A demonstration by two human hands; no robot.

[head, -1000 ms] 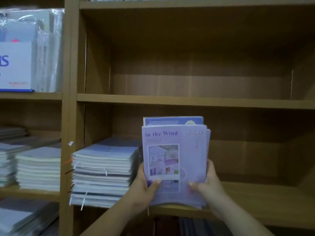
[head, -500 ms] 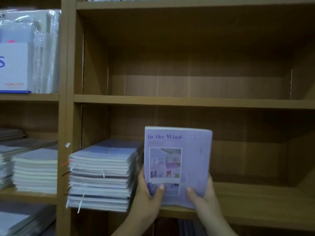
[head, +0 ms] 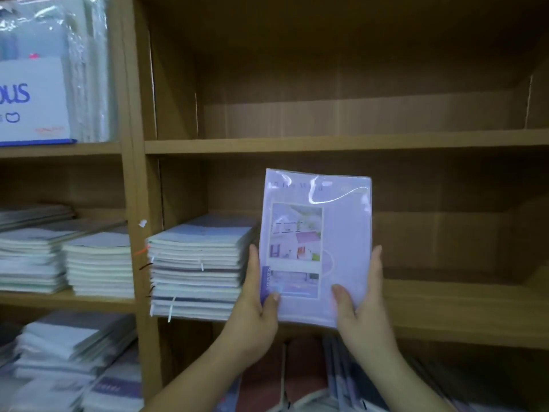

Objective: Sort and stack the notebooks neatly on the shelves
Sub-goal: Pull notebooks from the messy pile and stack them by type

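Note:
A bundle of lilac notebooks (head: 341, 239) in a glossy clear wrap stands upright, cover facing me, in front of the middle shelf (head: 460, 310). My left hand (head: 255, 304) grips its lower left edge, thumb on the cover. My right hand (head: 365, 304) grips the lower right edge the same way. Just left of the bundle, a tall flat stack of notebooks (head: 196, 266) lies on the same shelf board.
The upper shelf (head: 341, 141) in this bay holds nothing in view. The left bay has more notebook stacks (head: 98, 263) and a wrapped white box (head: 32, 99) above. Loose notebooks (head: 350, 379) lie on the bottom level.
The uneven bundle has been squared up, so its covers now line up as one block. It sits slightly higher and closer in view; both hands keep their grip.

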